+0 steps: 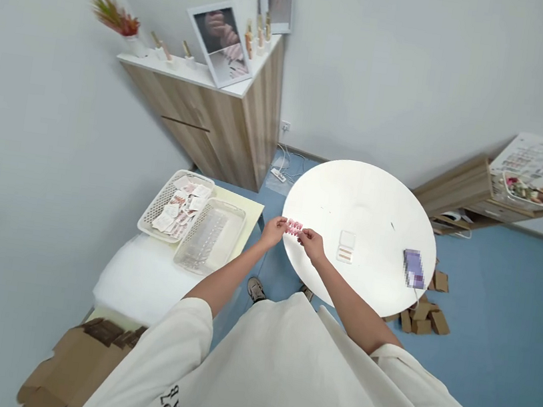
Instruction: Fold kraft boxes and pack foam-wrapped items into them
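Observation:
My left hand [273,230] and my right hand [311,243] pinch the two ends of a small clear sheet of pink press-on nails [293,227], held just above the left edge of a round white table [377,205]. Both hands are closed on the sheet. A small open white box [346,247] lies on the table a little to the right of my right hand. Farther right lies a blurred purple object [413,268].
To my left a white mesh basket [163,202] holds several nail packets, beside a clear plastic tray [209,235]. Small cardboard boxes [425,313] lie on the blue floor under the table's right side. A wooden cabinet [212,121] stands behind. A brown carton [72,357] sits lower left.

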Demonstrator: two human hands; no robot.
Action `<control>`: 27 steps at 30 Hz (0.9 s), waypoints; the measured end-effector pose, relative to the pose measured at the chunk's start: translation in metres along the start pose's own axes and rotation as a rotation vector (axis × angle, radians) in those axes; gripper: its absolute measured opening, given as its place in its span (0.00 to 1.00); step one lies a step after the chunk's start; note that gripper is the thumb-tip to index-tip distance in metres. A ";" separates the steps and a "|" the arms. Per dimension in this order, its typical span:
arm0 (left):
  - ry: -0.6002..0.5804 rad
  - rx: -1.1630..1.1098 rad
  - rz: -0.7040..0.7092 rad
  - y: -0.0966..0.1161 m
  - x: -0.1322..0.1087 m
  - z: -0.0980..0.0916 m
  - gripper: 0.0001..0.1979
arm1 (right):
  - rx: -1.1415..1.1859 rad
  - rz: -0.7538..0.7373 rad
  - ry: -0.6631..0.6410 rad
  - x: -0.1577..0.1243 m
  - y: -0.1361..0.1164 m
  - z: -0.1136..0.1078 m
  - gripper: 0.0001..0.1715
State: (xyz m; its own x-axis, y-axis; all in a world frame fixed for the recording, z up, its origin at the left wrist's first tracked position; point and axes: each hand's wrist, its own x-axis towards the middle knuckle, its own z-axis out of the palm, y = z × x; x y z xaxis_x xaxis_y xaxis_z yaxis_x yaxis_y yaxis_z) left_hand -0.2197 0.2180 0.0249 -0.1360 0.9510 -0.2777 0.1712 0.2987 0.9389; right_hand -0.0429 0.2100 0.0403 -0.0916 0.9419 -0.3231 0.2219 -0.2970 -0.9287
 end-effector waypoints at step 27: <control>-0.227 0.310 -0.337 -0.021 -0.025 0.282 0.24 | -0.263 0.269 0.220 -0.016 0.141 -0.238 0.18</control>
State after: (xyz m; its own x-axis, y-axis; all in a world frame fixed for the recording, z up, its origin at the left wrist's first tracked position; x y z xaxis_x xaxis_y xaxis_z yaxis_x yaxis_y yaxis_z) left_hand 0.0551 0.2102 -0.0450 -0.0242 0.7807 -0.6244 0.4407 0.5689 0.6943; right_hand 0.2207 0.1900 -0.0422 0.2065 0.8557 -0.4744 0.4522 -0.5134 -0.7293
